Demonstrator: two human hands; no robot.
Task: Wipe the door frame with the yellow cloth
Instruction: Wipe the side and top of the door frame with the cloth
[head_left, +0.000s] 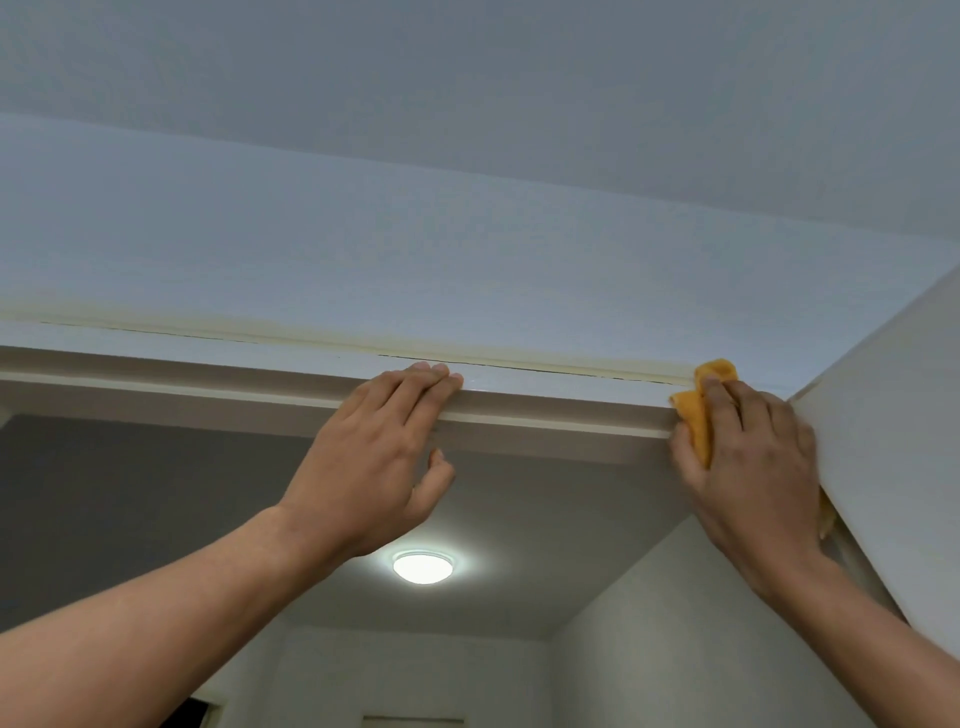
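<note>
Quick count from my feed: two hands up, the left hand (379, 457) and the right hand (753, 467). One yellow cloth (698, 410), over on the right. One door frame (260, 379) running across, one open door (893, 441) at far right, and one ceiling light (422, 567) lit in the room beyond.
</note>
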